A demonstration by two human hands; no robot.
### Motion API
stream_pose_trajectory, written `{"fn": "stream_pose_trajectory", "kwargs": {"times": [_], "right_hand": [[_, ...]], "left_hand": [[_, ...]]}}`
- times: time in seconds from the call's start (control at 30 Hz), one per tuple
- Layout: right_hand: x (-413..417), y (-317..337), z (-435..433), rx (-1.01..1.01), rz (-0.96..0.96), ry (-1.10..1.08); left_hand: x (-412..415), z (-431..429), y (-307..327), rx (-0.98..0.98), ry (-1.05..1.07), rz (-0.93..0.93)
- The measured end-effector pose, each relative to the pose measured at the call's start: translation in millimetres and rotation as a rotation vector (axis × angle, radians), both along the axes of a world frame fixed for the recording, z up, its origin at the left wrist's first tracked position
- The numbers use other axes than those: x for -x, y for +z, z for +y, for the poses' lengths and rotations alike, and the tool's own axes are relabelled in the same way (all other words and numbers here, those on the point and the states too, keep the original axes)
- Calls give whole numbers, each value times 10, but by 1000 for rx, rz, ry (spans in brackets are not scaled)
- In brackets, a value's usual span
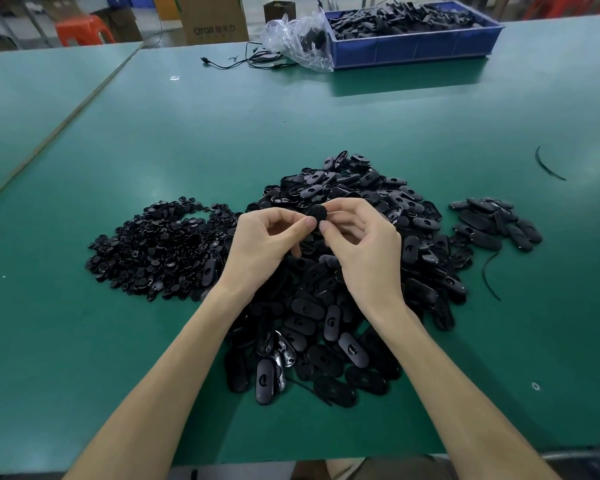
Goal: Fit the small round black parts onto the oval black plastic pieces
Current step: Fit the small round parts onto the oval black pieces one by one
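Observation:
A big heap of oval black plastic pieces (354, 265) lies in the middle of the green table (222, 133). To its left spreads a pile of small round black parts (160, 247). Above the oval heap, my left hand (264, 247) and my right hand (364, 244) meet, and both pinch one black piece (315, 213) between thumbs and fingertips. Its round end shows; the rest is hidden by my fingers. A smaller stack of oval pieces (496, 223) lies to the right.
A blue crate (416, 46) full of black parts stands at the back right, with a crumpled clear plastic bag (298, 39) and black cables (250, 60) beside it. Black strips (548, 168) lie at the right. Cardboard boxes (212, 19) and a red stool (82, 29) stand beyond the table.

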State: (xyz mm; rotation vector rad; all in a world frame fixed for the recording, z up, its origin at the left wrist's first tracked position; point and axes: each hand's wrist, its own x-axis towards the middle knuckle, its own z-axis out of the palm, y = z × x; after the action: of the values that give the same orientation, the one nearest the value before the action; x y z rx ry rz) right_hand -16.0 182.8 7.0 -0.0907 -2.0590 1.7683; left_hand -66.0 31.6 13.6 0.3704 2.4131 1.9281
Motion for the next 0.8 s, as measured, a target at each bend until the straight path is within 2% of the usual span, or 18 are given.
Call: {"fn": "stream_pose_trajectory", "kwargs": {"times": [0.4, 0.6, 0.8], "right_hand": [[-12, 15, -1, -38, 1, -11], [4, 15, 9, 13, 12, 16], [22, -10, 17, 32, 19, 64]], "left_hand": [[-11, 1, -4, -6, 26, -3], [10, -16, -11, -20, 23, -32], [23, -45, 27, -87, -78, 24]]}}
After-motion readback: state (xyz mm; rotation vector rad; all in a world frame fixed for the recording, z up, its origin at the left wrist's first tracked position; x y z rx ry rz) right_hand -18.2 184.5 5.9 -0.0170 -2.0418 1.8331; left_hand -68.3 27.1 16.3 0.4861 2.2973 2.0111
